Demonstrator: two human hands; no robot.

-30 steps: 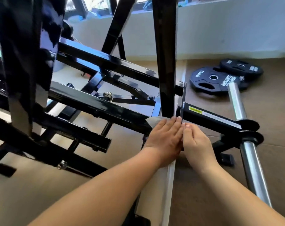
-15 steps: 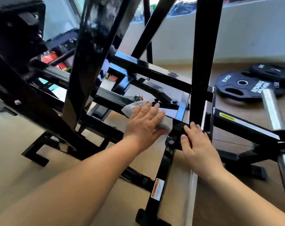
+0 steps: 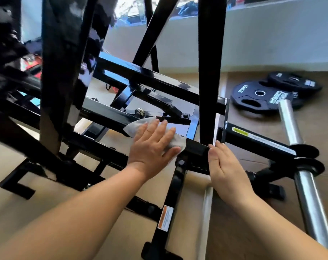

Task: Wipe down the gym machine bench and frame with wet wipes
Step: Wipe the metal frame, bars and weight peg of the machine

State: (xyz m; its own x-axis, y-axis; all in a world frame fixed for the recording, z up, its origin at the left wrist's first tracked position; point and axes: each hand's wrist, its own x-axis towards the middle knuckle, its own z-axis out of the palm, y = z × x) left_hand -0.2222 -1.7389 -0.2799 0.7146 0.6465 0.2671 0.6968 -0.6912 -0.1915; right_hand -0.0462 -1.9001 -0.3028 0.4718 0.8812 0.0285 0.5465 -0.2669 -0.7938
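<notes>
**Left hand shifted left along frame crossbar; wiping in progress**

Since the frame 1 second ago, the left hand has moved the white wet wipe away from the joint at the foot of the black upright post. It has gone left along the black square-section crossbar. Over the last half second its position on that bar has barely changed. The right hand has stayed at the post's base throughout.

**Progress.** Work is under way on the black steel machine frame, at the near right part of the lower structure. Glossy patches show on several members, but whether that is wiping moisture or paint sheen cannot be told. By my judgement most of the frame is still to be covered: the far rails, the left uprights and the near leg bearing the orange and white warning label. No bench pad can be made out in this view, so its condition is unrecorded.

**Fingers.** The left fingers are straight and slightly spread. They press the wipe flat onto the top of the crossbar, and the wipe shows beyond the fingertips and at the right edge of the palm. The right fingers are straight and held together. Their tips touch the crossbar just beside the post, apparently as a brace, and they hold nothing.

**Surroundings.** 2 black round weight plates, 1 marked 15KG, lie on the tan floor at the far right. A chrome barbell sleeve runs along the right side. Both are well apart from the hands.
</notes>
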